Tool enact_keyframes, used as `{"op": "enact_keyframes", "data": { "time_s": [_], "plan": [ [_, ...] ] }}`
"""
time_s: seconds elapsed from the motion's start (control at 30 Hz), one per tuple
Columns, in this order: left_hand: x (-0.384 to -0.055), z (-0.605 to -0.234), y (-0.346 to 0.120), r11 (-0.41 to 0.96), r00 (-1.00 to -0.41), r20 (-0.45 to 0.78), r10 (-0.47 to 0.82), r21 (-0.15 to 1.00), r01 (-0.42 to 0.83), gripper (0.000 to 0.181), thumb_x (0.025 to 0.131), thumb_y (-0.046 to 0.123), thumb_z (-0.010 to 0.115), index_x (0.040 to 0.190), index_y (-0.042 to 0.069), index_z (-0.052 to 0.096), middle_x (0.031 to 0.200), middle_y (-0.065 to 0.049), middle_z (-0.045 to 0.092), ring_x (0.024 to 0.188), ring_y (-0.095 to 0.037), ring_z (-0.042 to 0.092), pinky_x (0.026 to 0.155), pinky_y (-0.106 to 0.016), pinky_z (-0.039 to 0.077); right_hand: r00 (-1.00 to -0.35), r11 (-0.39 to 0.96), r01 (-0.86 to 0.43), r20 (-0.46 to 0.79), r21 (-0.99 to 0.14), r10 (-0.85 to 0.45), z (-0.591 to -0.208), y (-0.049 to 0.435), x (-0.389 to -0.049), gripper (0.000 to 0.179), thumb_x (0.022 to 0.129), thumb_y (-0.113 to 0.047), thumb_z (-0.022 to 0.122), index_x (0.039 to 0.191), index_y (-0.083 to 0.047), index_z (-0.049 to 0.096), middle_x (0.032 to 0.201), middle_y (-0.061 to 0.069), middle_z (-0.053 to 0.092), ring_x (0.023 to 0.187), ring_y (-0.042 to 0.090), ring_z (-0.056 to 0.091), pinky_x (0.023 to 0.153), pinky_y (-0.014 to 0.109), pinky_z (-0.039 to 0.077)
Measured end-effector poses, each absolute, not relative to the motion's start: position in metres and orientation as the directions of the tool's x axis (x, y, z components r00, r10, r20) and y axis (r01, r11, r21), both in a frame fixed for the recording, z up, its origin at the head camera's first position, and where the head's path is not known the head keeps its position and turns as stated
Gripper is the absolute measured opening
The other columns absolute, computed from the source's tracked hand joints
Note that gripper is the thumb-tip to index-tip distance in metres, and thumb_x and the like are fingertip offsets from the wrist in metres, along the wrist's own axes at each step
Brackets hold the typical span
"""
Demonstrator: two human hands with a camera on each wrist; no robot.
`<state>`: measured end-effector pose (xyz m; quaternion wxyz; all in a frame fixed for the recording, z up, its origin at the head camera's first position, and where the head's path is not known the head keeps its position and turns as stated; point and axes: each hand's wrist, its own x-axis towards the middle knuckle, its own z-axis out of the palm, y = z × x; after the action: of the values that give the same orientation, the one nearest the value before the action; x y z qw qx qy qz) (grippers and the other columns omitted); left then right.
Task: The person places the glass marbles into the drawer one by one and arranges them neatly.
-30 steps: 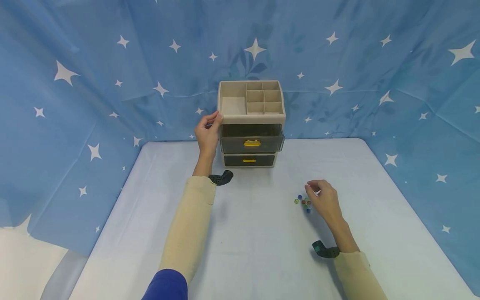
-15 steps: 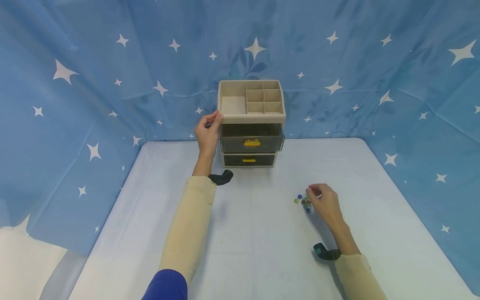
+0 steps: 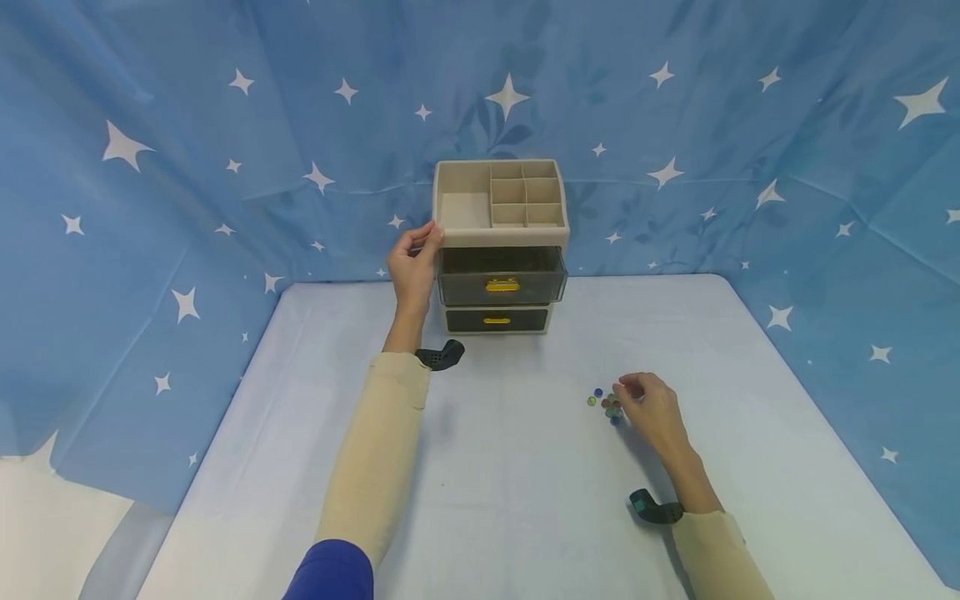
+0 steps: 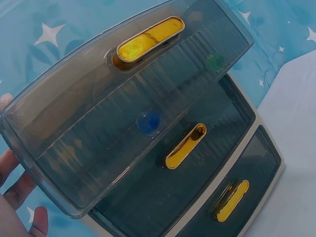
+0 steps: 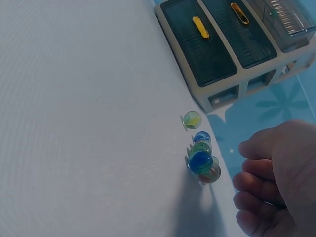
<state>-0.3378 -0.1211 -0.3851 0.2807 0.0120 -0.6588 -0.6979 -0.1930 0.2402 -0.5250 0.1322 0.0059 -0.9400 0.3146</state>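
My left hand (image 3: 414, 271) holds the upper left front corner of a beige desktop drawer organizer (image 3: 501, 237). Its top clear drawer (image 4: 98, 108) is pulled out; through the wall show a blue marble (image 4: 148, 122) and a green marble (image 4: 215, 62). The lower drawers are closed, each with a yellow handle. My right hand (image 3: 651, 408) hovers right beside a small group of glass marbles (image 3: 611, 406) on the table, thumb and fingers bent and apart, nothing visible between them. In the right wrist view, a blue marble (image 5: 201, 162) sits among the group, with a yellow-green marble (image 5: 192, 120) apart.
The organizer's top tray (image 3: 463, 210) has one large and several small compartments. A white cloth covers the table (image 3: 510, 467). A blue star-patterned curtain (image 3: 360, 150) stands close behind the organizer and along both sides. A black device (image 3: 656, 508) is on my right wrist.
My right hand has come down slightly nearer to me beside the marbles, its thumb tip and fingers overlapping the group's edge. My left hand and the pulled-out drawer stay put.
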Motion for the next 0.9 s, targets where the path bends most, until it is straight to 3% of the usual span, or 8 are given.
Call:
{"op": "enact_keyframes", "data": {
  "time_s": [0.23,0.53,0.9],
  "plan": [
    [-0.3386,-0.3850,-0.1212,0.031,-0.838,0.363,-0.407,0.922,0.385,0.028,0.090,0.031,0.076,0.110,0.010,0.076,0.090,0.010,0.065,0.076,-0.006,0.055,0.067,-0.019,0.045,-0.975,0.796,-0.076,0.212,-0.601,0.067,-0.5261,0.2411,-0.1931,0.027,0.096,-0.020,0.064,0.110,0.003,0.068,0.100,0.020,0.068,0.093,0.033,0.064,0.081,0.048,0.053],
    [-0.3385,-0.3845,-0.1216,0.023,-0.836,0.371,-0.404,0.918,0.397,0.028,0.091,0.030,0.076,0.110,0.009,0.076,0.088,0.012,0.064,0.078,-0.006,0.056,0.067,-0.019,0.045,-0.982,0.800,-0.070,0.184,-0.596,0.051,-0.5301,0.2431,-0.1944,0.028,0.094,-0.022,0.067,0.108,0.003,0.067,0.097,0.019,0.069,0.090,0.032,0.066,0.077,0.044,0.054],
    [-0.3384,-0.3853,-0.1215,0.031,-0.836,0.366,-0.409,0.921,0.388,0.026,0.091,0.028,0.075,0.110,0.009,0.076,0.087,0.012,0.064,0.074,-0.005,0.054,0.064,-0.019,0.043,-0.988,0.801,-0.076,0.151,-0.594,0.018,-0.5339,0.2461,-0.1953,0.030,0.095,-0.022,0.065,0.108,0.005,0.067,0.099,0.021,0.069,0.091,0.033,0.067,0.079,0.047,0.055]
  ]
}}
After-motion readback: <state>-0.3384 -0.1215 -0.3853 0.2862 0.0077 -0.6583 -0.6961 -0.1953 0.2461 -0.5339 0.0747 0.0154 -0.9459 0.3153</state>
